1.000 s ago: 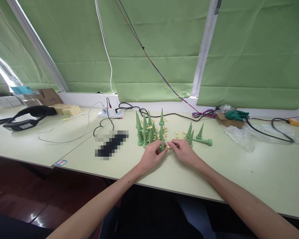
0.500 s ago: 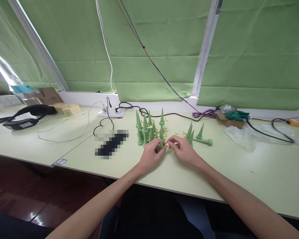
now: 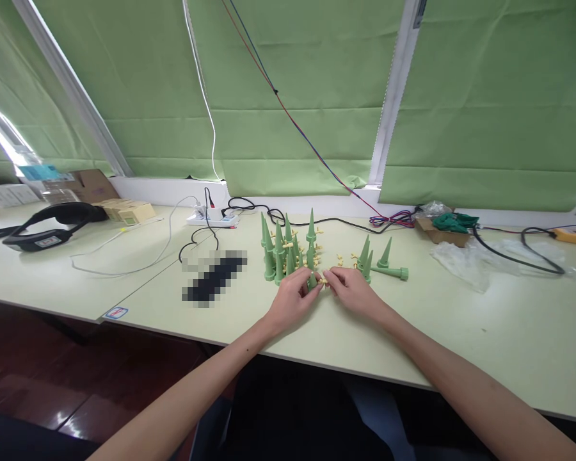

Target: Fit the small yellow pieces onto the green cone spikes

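Note:
My left hand (image 3: 292, 301) is closed around a green plastic cone-shaped spike (image 3: 312, 280), its tip showing between thumb and fingers. Against the base of that spike is a small yellow valve-like piece (image 3: 322, 281), pinched by the thumb and fingertips of my right hand (image 3: 354, 291). Just beyond the left hand stands a cluster of similar green spikes (image 3: 279, 248), many with yellow pieces sticking out sideways. Past my right hand are a few more upright spikes (image 3: 384, 255) and one spike lying on its side (image 3: 390, 273). Loose yellow pieces (image 3: 354, 256) lie near them.
A blurred dark object (image 3: 216, 276) lies to the left on the pale table (image 3: 173, 326). Farther back are a white power strip (image 3: 214, 220) and black cables. At left sits a black headset (image 3: 45, 232); at right, a cardboard box (image 3: 441, 233) and clear plastic bags (image 3: 461, 264).
Both hands stay nearly in place. The fingers of my right hand have shifted slightly at the yellow piece, and the spike in my left hand has turned a little. The view has moved slightly.

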`<state>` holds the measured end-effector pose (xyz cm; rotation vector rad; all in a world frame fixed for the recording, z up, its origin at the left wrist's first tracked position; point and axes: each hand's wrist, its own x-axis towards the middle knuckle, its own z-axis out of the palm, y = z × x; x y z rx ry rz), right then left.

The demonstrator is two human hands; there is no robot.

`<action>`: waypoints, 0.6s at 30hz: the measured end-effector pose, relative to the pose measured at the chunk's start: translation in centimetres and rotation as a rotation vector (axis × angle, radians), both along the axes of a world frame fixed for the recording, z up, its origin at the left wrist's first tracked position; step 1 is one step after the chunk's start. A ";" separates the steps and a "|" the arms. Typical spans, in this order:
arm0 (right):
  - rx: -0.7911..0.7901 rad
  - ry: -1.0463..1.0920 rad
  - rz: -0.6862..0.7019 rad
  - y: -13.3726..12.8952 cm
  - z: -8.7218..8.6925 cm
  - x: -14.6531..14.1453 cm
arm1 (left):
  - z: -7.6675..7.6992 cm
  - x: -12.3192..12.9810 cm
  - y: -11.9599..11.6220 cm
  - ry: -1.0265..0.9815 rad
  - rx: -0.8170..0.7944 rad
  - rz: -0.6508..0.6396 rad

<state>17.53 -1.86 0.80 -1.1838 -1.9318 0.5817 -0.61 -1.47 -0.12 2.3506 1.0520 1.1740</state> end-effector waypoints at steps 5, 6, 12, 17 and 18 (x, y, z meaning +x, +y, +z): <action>-0.051 0.089 0.066 -0.3 0.1 0.0 | 0.1 0.1 0.0 -0.034 -0.005 0.048; -0.051 0.091 0.077 -0.3 0.1 0.0 | 0.1 0.1 0.0 -0.038 -0.005 0.053; 0.010 0.011 0.048 -0.1 -0.1 0.1 | 0.2 0.1 -0.1 -0.018 0.002 0.026; 0.020 -0.068 0.020 0.0 -0.2 0.1 | 0.0 0.0 -0.1 0.018 -0.013 -0.024; 0.008 -0.068 0.024 0.0 -0.2 0.1 | 0.0 0.0 0.0 0.017 -0.015 -0.028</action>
